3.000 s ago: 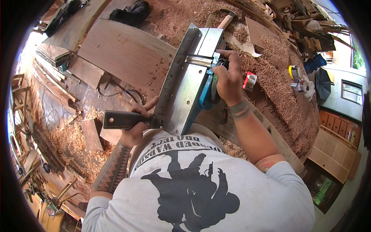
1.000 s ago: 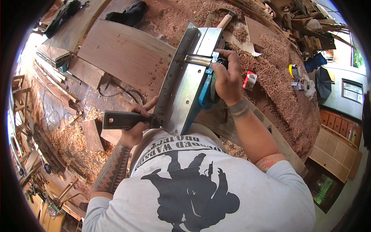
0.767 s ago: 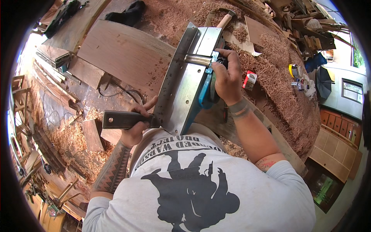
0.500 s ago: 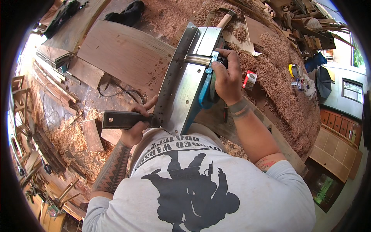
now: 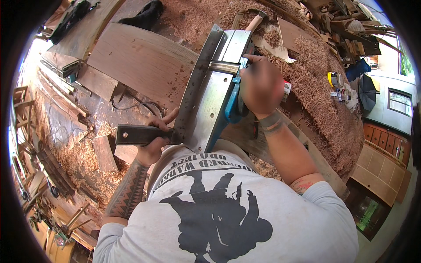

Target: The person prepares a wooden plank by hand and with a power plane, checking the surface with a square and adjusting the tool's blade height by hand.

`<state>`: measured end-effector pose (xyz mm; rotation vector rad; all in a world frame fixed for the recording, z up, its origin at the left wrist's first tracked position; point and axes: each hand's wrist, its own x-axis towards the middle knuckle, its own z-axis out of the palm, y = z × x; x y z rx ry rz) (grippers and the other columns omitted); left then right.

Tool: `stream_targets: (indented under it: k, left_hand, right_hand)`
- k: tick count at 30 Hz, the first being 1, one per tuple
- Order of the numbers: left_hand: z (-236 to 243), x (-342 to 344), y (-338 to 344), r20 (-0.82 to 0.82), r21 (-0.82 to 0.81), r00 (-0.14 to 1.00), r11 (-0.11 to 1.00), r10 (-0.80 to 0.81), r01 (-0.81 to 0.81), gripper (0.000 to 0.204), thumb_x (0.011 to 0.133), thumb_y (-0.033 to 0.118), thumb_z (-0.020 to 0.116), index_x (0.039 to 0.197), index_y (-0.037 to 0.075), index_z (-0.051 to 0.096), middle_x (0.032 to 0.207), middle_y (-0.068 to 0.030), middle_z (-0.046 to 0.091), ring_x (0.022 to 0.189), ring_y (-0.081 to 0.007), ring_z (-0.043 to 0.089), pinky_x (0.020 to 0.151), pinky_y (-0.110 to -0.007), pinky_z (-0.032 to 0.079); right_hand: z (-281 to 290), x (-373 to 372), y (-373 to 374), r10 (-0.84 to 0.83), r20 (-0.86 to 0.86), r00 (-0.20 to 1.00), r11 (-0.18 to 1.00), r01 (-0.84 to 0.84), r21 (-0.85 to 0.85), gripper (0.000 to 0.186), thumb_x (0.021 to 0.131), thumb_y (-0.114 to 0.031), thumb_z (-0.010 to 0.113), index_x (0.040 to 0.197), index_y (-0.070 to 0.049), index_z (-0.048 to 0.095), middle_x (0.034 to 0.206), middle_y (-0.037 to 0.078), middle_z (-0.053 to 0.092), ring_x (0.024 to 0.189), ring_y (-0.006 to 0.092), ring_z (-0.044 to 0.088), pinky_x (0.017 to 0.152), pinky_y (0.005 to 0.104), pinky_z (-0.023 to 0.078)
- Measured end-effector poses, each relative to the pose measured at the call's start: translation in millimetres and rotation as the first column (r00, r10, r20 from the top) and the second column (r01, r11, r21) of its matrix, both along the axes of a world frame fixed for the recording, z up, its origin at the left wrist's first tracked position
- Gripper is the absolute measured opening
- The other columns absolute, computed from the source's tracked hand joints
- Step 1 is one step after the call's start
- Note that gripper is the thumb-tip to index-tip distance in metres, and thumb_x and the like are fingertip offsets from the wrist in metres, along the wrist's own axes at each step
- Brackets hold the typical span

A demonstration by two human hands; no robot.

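An electric hand planer point(image 5: 215, 94) with a blue body lies sole up in front of my lap, its metal sole and the cutter slot facing me. Along the left of the sole runs the long steel blade of a try square point(image 5: 191, 94), crossing the slot's end. My left hand point(image 5: 153, 147) is wrapped round the square's dark handle, index finger stretched toward the blade. At the planer's right side, my right hand point(image 5: 263, 87) has its fingers bent against the blue body beside the cutter slot. That hand is blurred, and its thumb tip is hard to make out.
A wide board point(image 5: 140, 65) lies beyond on the left, with a dark cable point(image 5: 136, 103) near it. A hammer point(image 5: 256, 19) rests past the planer. Wood shavings point(image 5: 320, 96) heap up on the right, near a red-and-white box point(image 5: 287, 87) and a yellow tape roll point(image 5: 335, 79).
My right hand has turned and shifted slightly right at the planer's side, now covering part of the red-and-white box. The left hand, square and planer stay nearly as they were.
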<state>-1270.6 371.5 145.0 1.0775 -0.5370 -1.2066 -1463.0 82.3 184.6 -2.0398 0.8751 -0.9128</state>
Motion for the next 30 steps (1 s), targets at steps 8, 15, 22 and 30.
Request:
stream_targets:
  k: [8,15,22,30]
  left_hand:
    - [0.9,0.8,-1.3,-0.004,-0.014,1.000,1.000,0.001,-0.001,0.029,0.074,-0.009,0.048,0.102,0.002,0.050,0.152,-0.0388,0.055,0.159,-0.0425,0.037,0.117,-0.037,0.042]
    - [7.3,-1.1,-2.9,0.013,0.021,1.000,1.000,0.008,-0.008,0.029,0.074,-0.008,0.048,0.102,0.002,0.049,0.152,-0.0382,0.055,0.159,-0.0424,0.037,0.118,-0.036,0.039]
    - [2.5,2.2,-1.1,0.084,0.031,0.996,0.999,-0.039,0.037,0.032,0.073,-0.003,0.053,0.104,0.003,0.047,0.159,-0.0412,0.047,0.158,-0.0389,0.040,0.114,-0.031,0.042]
    - [5.1,1.5,-4.7,0.005,0.017,1.000,1.000,-0.009,0.009,0.029,0.074,-0.008,0.048,0.101,0.002,0.049,0.154,-0.0377,0.054,0.160,-0.0408,0.036,0.118,-0.034,0.039]
  right_hand:
    - [-0.7,-0.1,-0.2,-0.004,0.002,1.000,1.000,0.004,0.023,0.026,0.094,-0.012,0.064,0.115,0.004,0.066,0.108,0.017,0.059,0.104,0.0324,0.057,0.097,0.0415,0.049]
    - [-3.0,-0.4,-1.1,-0.013,0.002,1.000,0.999,0.013,0.033,0.027,0.094,-0.014,0.064,0.116,0.002,0.065,0.109,0.017,0.060,0.105,0.0329,0.058,0.098,0.0419,0.049]
    - [-4.9,-1.3,-2.2,-0.007,0.000,1.000,0.999,0.007,0.036,0.028,0.095,-0.015,0.064,0.117,0.001,0.065,0.110,0.017,0.060,0.107,0.0329,0.058,0.100,0.0418,0.048]
    - [-3.2,-0.4,-0.9,-0.021,0.006,1.000,0.998,0.020,0.062,0.027,0.096,-0.016,0.064,0.117,0.001,0.066,0.110,0.018,0.061,0.107,0.0327,0.058,0.100,0.0417,0.048]
